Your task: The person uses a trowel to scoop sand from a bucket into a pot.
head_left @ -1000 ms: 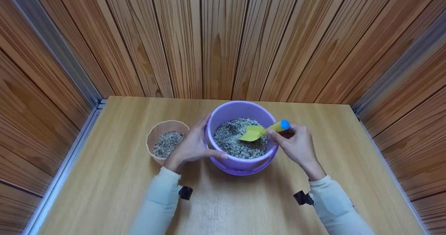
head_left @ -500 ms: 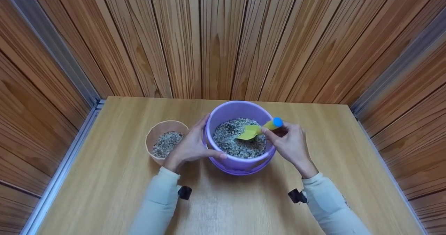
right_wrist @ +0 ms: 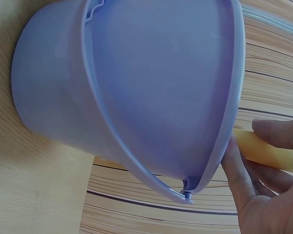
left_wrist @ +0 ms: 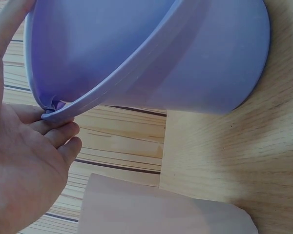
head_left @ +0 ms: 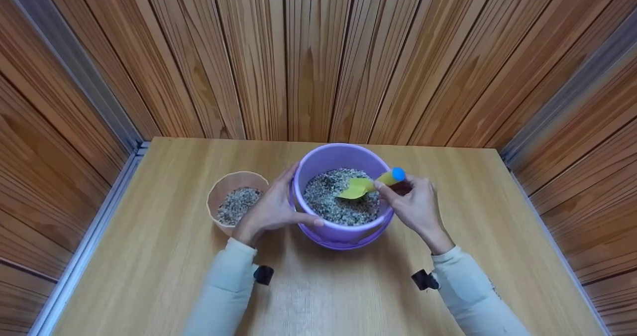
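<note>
In the head view a purple bucket (head_left: 343, 154) part-filled with grey gravel (head_left: 338, 212) stands on the table. My left hand (head_left: 271, 209) holds it at its left side, thumb over the front of the rim; in the left wrist view the fingers curl under the end of the bucket's hanging handle (left_wrist: 100, 100). My right hand (head_left: 417, 206) pinches the yellow grip of a small trowel (head_left: 357, 188) with a blue end cap, beside the bucket's right rim. Its yellow-green blade lies low over the gravel inside. In the right wrist view the bucket hides the blade.
Left of the bucket stands a peach-coloured pot (head_left: 217, 206) with similar gravel in it, partly behind my left hand. Wood-plank walls (head_left: 318, 57) rise at the back and both sides of the wooden table (head_left: 328, 296).
During the first half second the trowel and my right hand shift slightly left over the gravel. Since then they stay almost still. My left hand and the bucket keep their place.
</note>
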A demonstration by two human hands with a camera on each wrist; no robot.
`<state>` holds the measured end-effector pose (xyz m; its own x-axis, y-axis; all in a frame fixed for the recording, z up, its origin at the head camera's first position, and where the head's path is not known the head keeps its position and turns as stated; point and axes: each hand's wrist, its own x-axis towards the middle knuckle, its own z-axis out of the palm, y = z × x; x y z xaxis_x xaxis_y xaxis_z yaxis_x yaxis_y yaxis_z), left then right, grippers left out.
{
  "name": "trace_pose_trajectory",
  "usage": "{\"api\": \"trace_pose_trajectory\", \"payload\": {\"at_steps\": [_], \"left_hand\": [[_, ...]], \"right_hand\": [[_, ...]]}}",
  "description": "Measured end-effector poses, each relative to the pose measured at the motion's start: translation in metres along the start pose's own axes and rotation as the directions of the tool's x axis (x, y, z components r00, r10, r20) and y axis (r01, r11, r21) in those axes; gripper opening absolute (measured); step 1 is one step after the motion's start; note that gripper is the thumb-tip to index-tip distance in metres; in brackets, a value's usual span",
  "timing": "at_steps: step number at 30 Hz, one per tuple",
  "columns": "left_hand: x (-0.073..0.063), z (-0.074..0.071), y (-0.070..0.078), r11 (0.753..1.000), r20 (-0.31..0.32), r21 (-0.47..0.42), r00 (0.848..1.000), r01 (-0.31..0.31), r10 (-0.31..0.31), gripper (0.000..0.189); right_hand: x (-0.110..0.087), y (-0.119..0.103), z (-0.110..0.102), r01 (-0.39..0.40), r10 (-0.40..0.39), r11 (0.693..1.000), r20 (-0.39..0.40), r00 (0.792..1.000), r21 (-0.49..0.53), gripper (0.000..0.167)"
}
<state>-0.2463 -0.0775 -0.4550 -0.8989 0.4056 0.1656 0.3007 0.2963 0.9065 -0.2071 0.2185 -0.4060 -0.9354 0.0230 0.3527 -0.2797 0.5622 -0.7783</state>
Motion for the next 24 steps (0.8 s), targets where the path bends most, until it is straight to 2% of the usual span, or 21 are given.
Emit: {"api": "trace_pose_trajectory", "payload": {"at_steps": [6, 15, 20, 24], "left_hand": [[-0.001, 0.000, 0.000, 0.999, 0.002, 0.012, 0.999, 0.033, -0.033, 0.142], [-0.001, -0.001, 0.001, 0.999, -0.004, 0.016, 0.999, 0.051, -0.051, 0.145], [-0.002, 0.000, 0.001, 0.997, -0.003, 0.031, 0.998, 0.071, -0.070, 0.144], [-0.002, 0.001, 0.001, 0.998, -0.005, 0.036, 0.998, 0.060, -0.060, 0.143]], "right_hand": [[-0.001, 0.001, 0.000, -0.002, 0.002, 1.000, 0.005, 1.000, 0.000, 0.014], [0.000, 0.002, 0.005, -0.011, 0.011, 1.000, 0.015, 1.000, -0.023, 0.014], [0.001, 0.001, 0.012, -0.006, 0.006, 1.000, 0.007, 1.000, -0.013, 0.014], [0.002, 0.000, 0.019, -0.016, 0.016, 1.000, 0.004, 1.000, 0.019, 0.013]]}}
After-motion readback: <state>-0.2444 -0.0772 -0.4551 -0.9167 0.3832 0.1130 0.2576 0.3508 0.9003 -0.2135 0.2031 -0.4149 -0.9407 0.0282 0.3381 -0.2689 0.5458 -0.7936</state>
